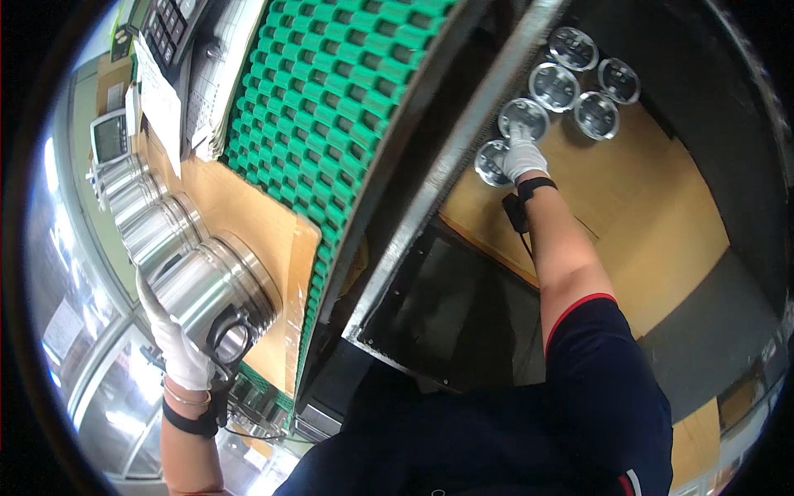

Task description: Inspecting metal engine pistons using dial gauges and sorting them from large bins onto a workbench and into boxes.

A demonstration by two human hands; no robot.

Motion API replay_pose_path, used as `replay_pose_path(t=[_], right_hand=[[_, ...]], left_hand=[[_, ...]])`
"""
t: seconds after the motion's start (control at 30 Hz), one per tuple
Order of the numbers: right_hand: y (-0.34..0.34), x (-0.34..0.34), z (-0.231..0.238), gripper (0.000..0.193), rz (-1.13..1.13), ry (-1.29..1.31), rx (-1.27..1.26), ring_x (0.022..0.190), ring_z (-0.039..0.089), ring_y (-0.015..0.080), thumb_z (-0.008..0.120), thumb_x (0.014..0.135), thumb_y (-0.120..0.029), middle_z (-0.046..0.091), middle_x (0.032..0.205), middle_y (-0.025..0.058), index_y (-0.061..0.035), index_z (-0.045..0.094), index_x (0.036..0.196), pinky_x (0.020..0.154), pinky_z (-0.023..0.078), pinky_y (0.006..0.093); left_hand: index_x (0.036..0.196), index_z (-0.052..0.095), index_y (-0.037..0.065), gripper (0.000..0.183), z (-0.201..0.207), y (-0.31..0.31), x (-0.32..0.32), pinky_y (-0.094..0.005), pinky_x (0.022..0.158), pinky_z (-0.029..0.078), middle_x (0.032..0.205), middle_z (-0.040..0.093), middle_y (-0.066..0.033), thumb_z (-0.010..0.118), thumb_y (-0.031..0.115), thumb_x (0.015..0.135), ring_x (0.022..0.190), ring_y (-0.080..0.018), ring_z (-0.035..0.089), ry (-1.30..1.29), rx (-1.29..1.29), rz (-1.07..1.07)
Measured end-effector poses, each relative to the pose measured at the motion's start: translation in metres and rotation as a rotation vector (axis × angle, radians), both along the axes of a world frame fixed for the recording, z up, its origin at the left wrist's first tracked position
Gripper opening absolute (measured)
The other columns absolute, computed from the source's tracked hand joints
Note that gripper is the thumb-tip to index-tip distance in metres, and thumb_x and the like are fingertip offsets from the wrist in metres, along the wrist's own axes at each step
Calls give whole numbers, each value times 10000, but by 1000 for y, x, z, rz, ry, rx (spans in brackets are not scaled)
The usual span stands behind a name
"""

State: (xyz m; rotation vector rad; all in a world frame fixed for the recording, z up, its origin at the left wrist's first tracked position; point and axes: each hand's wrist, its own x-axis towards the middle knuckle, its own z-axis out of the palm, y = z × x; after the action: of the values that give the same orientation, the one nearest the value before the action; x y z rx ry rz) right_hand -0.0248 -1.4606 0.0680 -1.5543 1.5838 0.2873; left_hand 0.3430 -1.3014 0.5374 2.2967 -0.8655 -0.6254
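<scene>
My left hand (180,351), in a white glove, lies with fingers stretched along the side of a large shiny metal piston (211,289). This piston rests on its side at the near end of a row, its pin bore facing me. Down on the right, my right hand (523,155), also gloved in white, reaches out with its fingers on the top of another piston (524,120). That one stands in a group on brown cardboard, with a piston (494,163) just beside the hand. The undersides of my right fingers are hidden.
More pistons (554,87) stand beyond my right hand on the cardboard sheet (662,190). A metal edge (438,194) divides this lower space from the green ribbed mat (331,91). Papers (223,78), a calculator (169,29) and a small display device (109,136) lie at the far left.
</scene>
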Motion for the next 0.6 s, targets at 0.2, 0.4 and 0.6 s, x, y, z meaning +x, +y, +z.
replay_pose_path(t=[0.2,0.4,0.6], right_hand=[[-2,13,-67,568,-489,-28,86,1237,546,384,501,950,-211,471,1424,219,-117,303,1474,1003,475,444],[36,-14,-55,569,-244,77,1,1168,558,435,657,841,-162,562,1277,270,-77,426,1355,958,468,460],[116,-76,70,607,-215,-109,176,1220,541,293,704,793,-60,582,1278,189,1,450,1341,1048,403,375]], left_hand=[[1336,465,29,462,27,29,15,-377,791,577,1154,613,-122,576,296,975,1004,-252,633,421,404,22],[1470,292,63,572,7,3,-8,-380,951,498,1332,500,-155,538,208,973,1146,-281,566,35,328,-240],[1505,200,-27,873,2,-9,-9,-387,1029,428,1313,513,-225,707,80,802,1208,-326,535,-687,265,-504]])
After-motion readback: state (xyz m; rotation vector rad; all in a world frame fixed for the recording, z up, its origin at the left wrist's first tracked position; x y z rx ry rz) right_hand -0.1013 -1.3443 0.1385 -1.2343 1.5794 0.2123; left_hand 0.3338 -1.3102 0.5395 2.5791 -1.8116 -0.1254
